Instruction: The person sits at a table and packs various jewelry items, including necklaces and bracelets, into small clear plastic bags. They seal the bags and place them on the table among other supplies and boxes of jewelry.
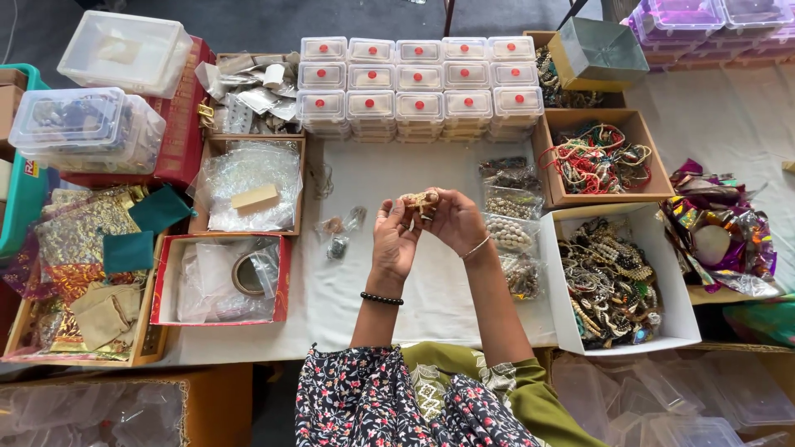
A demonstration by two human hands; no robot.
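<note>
We see both hands raised together over the middle of the white-covered surface (431, 306). Left hand (392, 242) and right hand (455, 219) pinch a small beige beaded bracelet (420, 199) between their fingertips, so both are grasping it; it hangs above the cloth, not touching it. A black bead band (382, 298) sits on the left wrist, a thin metal bangle (476, 247) on the right. Just right of the hands lies a column of small clear bags of beads (509, 217). Toward the right edge, a white box (671, 323) holds a heap of bracelets. Along the far edge, stacked clear plastic cases with red dots (419, 85). Near the left edge, a red-rimmed box (163, 273) with plastic wrap and a tape roll (248, 273).
</note>
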